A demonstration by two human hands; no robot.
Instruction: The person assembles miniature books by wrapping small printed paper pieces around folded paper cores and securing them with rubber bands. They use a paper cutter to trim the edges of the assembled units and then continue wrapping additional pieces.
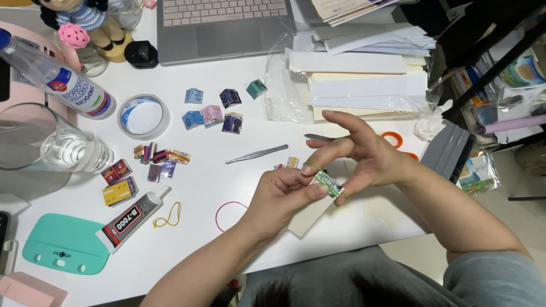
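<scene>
My left hand [284, 196] pinches a tiny miniature book [328, 183] between thumb and forefinger, just above the table's front edge. A thin green rubber band [318, 172] runs around the little book and over a finger of my right hand [355, 150]. The right hand's fingers are spread, with the lower ones touching the book from the right. Under both hands lies a small pale card [307, 219].
Metal tweezers [257, 153], a red rubber band [227, 213], a yellow one [168, 217], a glue tube [133, 219] and several tiny books [213, 113] lie on the white table [227, 74]. A tape roll [143, 116], bottle [57, 77], glass [34, 148], laptop [222, 25] and paper stack [364, 79] stand behind.
</scene>
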